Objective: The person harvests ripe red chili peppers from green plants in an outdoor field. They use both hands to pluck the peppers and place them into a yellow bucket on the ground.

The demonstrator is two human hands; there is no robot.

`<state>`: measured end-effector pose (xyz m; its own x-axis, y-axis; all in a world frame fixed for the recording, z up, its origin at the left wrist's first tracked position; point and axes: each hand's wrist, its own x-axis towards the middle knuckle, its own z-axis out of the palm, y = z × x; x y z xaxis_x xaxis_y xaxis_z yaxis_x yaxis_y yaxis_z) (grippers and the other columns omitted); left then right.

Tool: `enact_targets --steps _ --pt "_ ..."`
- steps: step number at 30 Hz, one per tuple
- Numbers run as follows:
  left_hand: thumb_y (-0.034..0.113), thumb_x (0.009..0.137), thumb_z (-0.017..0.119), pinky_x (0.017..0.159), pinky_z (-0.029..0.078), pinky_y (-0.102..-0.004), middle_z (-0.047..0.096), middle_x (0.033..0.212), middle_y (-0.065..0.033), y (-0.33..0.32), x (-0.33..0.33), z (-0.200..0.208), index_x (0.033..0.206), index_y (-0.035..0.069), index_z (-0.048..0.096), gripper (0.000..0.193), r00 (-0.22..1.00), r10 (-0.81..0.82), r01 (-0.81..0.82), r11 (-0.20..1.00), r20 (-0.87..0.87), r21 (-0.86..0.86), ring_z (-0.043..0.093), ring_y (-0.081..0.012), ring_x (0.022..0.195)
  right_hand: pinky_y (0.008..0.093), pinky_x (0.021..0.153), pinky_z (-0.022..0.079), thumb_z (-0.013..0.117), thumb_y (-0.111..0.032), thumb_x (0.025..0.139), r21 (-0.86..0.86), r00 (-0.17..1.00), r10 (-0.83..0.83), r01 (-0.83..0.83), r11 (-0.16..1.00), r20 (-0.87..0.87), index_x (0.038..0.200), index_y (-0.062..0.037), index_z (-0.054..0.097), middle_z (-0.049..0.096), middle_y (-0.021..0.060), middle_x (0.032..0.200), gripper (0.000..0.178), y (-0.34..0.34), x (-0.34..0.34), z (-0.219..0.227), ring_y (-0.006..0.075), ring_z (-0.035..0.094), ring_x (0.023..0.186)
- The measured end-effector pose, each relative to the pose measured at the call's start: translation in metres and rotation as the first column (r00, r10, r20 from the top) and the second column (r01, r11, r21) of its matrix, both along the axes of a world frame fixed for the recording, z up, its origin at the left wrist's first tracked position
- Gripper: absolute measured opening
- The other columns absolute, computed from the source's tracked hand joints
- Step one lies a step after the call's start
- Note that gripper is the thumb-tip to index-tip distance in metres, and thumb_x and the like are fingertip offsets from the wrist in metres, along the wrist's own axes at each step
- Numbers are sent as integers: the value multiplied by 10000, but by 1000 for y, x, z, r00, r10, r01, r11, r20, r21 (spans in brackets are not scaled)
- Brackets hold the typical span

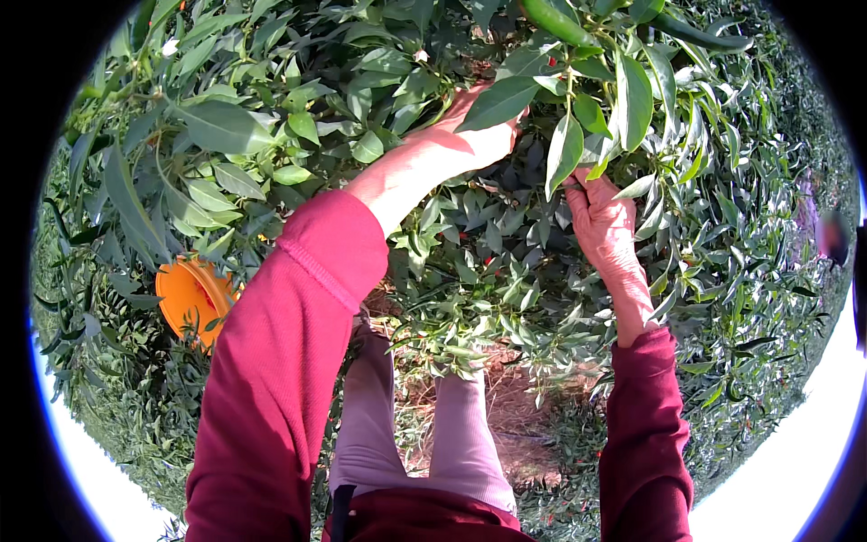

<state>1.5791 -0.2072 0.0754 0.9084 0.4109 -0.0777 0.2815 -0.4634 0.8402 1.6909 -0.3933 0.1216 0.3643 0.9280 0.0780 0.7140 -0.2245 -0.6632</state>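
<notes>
My left hand (492,140) reaches deep into a leafy pepper plant (226,126). A broad leaf and shadow cover its fingers, so what they touch is hidden. To its right and a little nearer, my right hand (605,221) is among the leaves with thumb and fingers drawn together. Foliage partly covers those fingertips, and I cannot make out what is between them. Above the hands hang a long green chili pepper (555,23) and a darker green one (700,34). Small red spots show among the shaded leaves between my arms.
An orange bucket (185,298) stands at the left, partly behind leaves and my left sleeve. Dense pepper plants surround me on both sides. Dry, straw-strewn soil (524,425) lies by my legs. At the far right edge is a blurred dark and purple shape (829,237).
</notes>
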Motion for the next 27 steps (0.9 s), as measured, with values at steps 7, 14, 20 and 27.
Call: enact_targets --steps 7,14,20,27 --pt "5 801 459 658 475 -431 586 799 -218 -21 -6 38 809 -48 551 107 990 -39 69 970 -133 231 600 -365 768 321 680 482 527 -5 812 -159 1000 -23 23 987 -1 1025 -92 560 618 121 894 233 -1 -9 13 282 619 772" --pt "79 837 494 483 449 -316 526 661 -84 -41 -31 58 874 10 509 79 995 63 -75 984 -76 -161 567 -188 580 311 675 479 523 -20 833 -207 993 -112 100 973 -49 1031 -79 555 623 132 876 209 -5 -13 20 268 618 772" --pt "27 760 549 568 450 -447 560 645 -211 -58 -37 40 719 -17 500 77 966 160 -180 980 203 87 567 -391 622 368 602 452 568 -5 782 118 987 -159 162 980 -29 857 -15 502 559 162 780 101 26 -28 45 362 547 669" --pt "3 805 529 505 411 -414 529 686 -209 -73 -46 32 884 -20 496 89 963 221 -222 975 153 -11 545 -365 595 368 673 493 619 -157 773 -242 971 -125 173 955 202 914 -52 609 630 160 809 176 53 -14 16 312 622 750"
